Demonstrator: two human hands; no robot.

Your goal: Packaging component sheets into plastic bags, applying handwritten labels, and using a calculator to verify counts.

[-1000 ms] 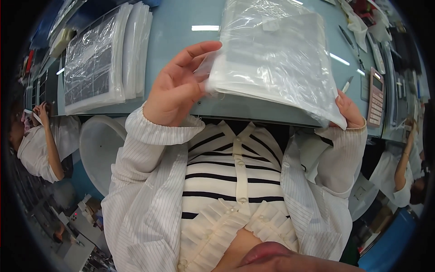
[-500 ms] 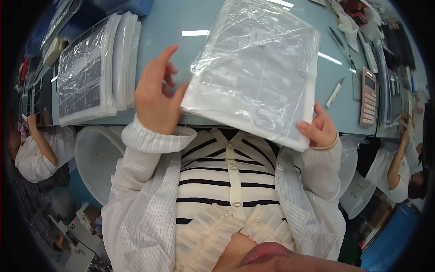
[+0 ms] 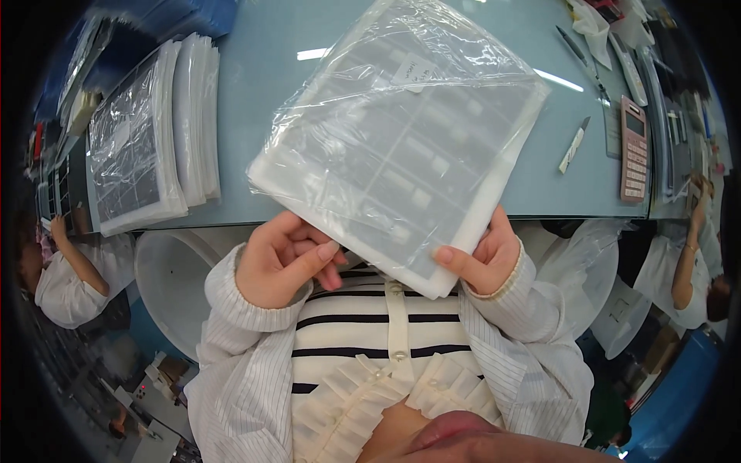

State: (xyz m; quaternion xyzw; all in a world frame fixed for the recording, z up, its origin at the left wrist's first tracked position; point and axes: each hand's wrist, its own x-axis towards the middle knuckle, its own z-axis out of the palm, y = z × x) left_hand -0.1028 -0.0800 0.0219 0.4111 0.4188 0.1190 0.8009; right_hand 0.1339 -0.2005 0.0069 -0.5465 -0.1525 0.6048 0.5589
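Packet [image 3: 386, 166] turned, corner overhanging table edge [image 3: 577, 215].

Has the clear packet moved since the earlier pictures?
Yes: the packet has moved left, away from the calculator, its near corner now farther past the table edge.

Likely a workshop (co-workers [image 3: 73, 274], packet stacks [image 3: 133, 147]).

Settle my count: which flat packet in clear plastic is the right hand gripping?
The pale grey rectangular packet, gripped near its lowest corner by the right hand; the other plastic-wrapped packets lie piled at left, untouched.
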